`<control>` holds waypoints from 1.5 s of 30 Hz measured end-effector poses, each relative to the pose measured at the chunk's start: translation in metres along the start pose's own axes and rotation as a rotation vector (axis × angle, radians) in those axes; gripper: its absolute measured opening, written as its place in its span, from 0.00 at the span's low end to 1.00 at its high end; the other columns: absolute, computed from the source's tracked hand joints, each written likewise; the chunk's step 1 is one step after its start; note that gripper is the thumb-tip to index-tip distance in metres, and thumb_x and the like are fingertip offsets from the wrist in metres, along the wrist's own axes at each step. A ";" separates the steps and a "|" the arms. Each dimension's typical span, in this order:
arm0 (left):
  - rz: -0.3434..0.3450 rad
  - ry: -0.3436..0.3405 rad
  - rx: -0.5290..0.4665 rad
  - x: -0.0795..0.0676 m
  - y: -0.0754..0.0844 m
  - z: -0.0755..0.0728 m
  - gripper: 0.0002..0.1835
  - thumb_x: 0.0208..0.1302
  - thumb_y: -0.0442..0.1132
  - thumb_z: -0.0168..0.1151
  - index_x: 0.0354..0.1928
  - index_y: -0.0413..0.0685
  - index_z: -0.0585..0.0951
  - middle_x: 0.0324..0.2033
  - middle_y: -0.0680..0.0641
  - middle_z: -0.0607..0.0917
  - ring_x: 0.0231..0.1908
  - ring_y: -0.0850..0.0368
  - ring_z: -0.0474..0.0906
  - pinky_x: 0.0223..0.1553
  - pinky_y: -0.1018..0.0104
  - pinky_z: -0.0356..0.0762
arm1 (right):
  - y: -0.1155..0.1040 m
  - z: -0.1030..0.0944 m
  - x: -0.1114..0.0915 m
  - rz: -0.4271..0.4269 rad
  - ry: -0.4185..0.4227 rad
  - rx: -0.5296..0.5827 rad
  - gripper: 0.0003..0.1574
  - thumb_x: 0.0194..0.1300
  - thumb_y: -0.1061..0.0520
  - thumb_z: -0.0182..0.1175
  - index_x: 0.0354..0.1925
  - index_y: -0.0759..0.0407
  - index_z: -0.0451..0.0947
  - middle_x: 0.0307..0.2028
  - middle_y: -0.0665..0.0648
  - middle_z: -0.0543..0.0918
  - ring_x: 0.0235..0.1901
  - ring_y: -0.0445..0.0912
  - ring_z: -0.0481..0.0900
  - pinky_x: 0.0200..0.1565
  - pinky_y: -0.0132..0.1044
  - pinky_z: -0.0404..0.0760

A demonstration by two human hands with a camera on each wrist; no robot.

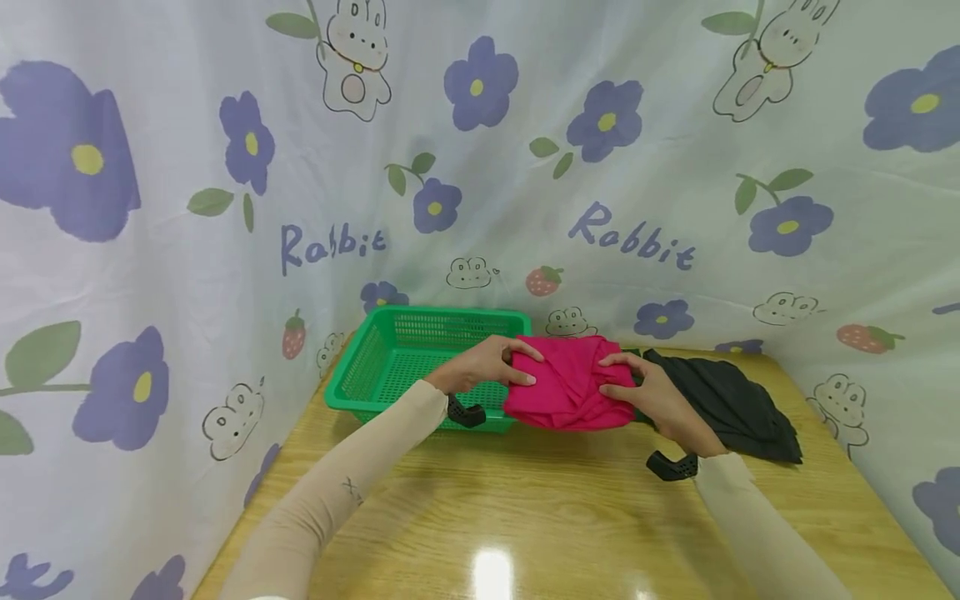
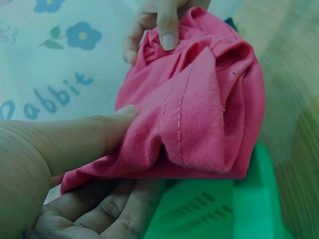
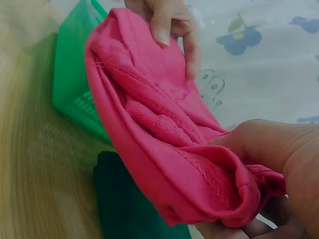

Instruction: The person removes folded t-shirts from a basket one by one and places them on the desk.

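Observation:
A folded bright pink garment (image 1: pixel 566 383) with stitched seams is held up between both hands, above the table and beside the basket's right end. My left hand (image 1: pixel 483 364) grips its left side, thumb on top and fingers underneath, as the left wrist view shows. On the other side my right hand (image 1: pixel 652 392) pinches the cloth the same way, thumb (image 3: pixel 249 142) above and fingers below. Folded layers and a loose opening show along the garment's near edge (image 3: pixel 144 129). Part of the green basket (image 1: pixel 427 358) is hidden behind the left hand and the garment.
Dark cloth (image 1: pixel 727 404) lies in a flattened heap at the right back of the wooden table (image 1: pixel 525 517). A white curtain (image 1: pixel 510 208) printed with flowers and rabbits hangs behind and along the sides. The basket's visible inside shows bare green mesh.

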State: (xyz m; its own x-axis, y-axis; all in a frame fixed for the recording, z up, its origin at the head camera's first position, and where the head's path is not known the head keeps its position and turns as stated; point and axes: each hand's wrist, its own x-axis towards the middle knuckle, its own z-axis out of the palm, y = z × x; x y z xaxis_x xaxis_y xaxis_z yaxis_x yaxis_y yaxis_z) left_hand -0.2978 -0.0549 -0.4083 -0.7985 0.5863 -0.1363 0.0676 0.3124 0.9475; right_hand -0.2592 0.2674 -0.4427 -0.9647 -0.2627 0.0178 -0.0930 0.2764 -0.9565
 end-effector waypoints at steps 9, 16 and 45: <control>0.018 -0.034 0.031 0.012 0.003 0.018 0.23 0.63 0.36 0.75 0.60 0.51 0.84 0.37 0.41 0.83 0.37 0.51 0.84 0.47 0.56 0.84 | 0.012 -0.017 -0.012 -0.007 -0.003 -0.016 0.31 0.67 0.55 0.72 0.64 0.57 0.74 0.71 0.65 0.63 0.59 0.58 0.67 0.41 0.36 0.82; 0.035 -0.081 0.076 0.019 0.001 0.033 0.24 0.63 0.36 0.75 0.61 0.51 0.83 0.33 0.43 0.83 0.35 0.54 0.83 0.52 0.43 0.80 | 0.022 -0.027 -0.026 0.039 0.003 -0.013 0.31 0.66 0.56 0.73 0.64 0.59 0.73 0.67 0.66 0.65 0.46 0.54 0.75 0.37 0.36 0.82; 0.040 -0.144 0.265 0.044 -0.017 0.106 0.23 0.62 0.36 0.76 0.60 0.51 0.85 0.20 0.54 0.66 0.27 0.61 0.63 0.28 0.68 0.64 | 0.078 -0.054 -0.068 0.101 0.018 -0.113 0.32 0.66 0.52 0.73 0.63 0.58 0.75 0.65 0.66 0.70 0.62 0.60 0.65 0.45 0.40 0.81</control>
State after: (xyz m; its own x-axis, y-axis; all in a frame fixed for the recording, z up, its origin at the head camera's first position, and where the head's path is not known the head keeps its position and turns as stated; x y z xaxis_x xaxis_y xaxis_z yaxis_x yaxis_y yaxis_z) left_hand -0.2709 0.0446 -0.4608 -0.7006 0.6958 -0.1582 0.2657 0.4601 0.8472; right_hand -0.2142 0.3568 -0.5026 -0.9747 -0.2119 -0.0707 -0.0213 0.4034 -0.9148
